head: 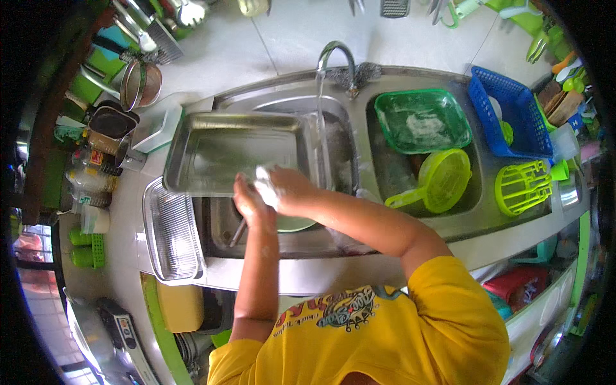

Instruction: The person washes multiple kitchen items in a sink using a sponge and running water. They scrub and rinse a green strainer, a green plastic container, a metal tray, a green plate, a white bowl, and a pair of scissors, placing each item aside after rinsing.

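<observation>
Over the left basin of a steel sink (284, 250), my left hand (252, 204) and my right hand (291, 190) are close together. Between them is a white, soapy-looking thing (267, 187), blurred, which my right hand grips. My left hand is curled beside it; a dark handle (238, 233) shows just below, and I cannot tell whether that hand holds it. A large rectangular metal tray (240, 154) lies across the basin just beyond my hands. Part of a pale green round dish (296, 224) shows beneath them. Water runs from the curved faucet (337, 45).
The right basin holds a green plastic tray (423, 120) with suds and a lime strainer (445, 180). A blue basket (512, 115) and a lime slotted rack (522, 187) stand further right. A ridged metal tray (171, 231) sits at the left; bottles (94, 178) stand beyond.
</observation>
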Action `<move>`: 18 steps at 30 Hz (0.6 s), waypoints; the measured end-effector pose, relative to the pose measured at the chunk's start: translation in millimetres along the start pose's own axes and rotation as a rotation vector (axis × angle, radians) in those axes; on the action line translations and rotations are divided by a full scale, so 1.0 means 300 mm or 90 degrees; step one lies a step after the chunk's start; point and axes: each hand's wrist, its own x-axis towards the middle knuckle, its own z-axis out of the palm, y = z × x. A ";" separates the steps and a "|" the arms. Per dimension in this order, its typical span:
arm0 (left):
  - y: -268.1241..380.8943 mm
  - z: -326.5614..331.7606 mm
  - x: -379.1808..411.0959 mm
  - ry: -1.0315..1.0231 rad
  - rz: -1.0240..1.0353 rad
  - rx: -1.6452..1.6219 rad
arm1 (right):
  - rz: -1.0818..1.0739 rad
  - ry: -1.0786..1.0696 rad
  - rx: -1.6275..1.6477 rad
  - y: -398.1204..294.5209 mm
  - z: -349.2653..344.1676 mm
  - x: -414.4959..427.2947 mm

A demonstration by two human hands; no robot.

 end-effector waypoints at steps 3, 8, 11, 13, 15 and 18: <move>0.070 -0.109 0.025 0.190 -0.009 0.240 | -0.121 -0.089 -0.060 0.119 -0.066 -0.119; 0.219 -0.077 -0.096 -0.008 -0.126 0.186 | -0.281 -0.161 -0.150 0.215 -0.212 -0.110; 0.099 0.045 -0.315 0.016 -0.001 0.037 | -0.235 -0.143 -0.096 0.151 -0.105 -0.138; -0.061 -0.114 -0.297 0.049 0.167 0.223 | -0.133 -0.102 -0.024 0.059 -0.014 -0.152; -0.108 -0.091 -0.286 0.218 0.129 0.061 | -0.062 -0.108 -0.022 -0.005 0.020 -0.195; -0.044 -0.210 -0.172 0.206 0.114 0.189 | -0.112 -0.135 -0.018 0.032 0.052 -0.211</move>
